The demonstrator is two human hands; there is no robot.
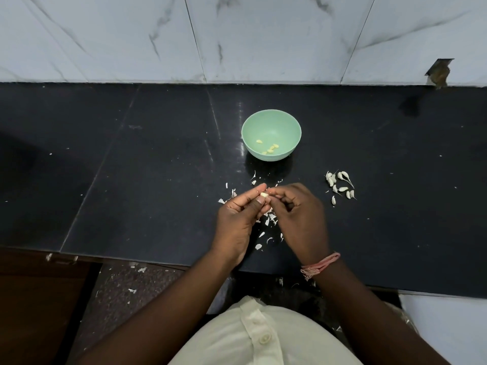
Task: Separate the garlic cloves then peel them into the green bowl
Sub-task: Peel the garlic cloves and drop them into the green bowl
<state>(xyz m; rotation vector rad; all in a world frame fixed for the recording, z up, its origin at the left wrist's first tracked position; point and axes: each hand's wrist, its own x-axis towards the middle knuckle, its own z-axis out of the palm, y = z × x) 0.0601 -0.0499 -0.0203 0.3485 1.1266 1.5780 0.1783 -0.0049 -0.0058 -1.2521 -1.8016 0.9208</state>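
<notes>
Left hand (238, 216) and right hand (295, 209) together pinch one small pale garlic clove (264, 195) above the black stone bench (158, 180). Far: round pale-green plastic bowl (271, 127) containing peeled cloves (271, 148). Right: unpeeled white cloves (340, 187). Near: papery white skins (270, 219).

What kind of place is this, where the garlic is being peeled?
Most likely a home kitchen: a dark stone countertop against a marble-look tiled wall, with a green bowl of peeled cloves on it.
</notes>
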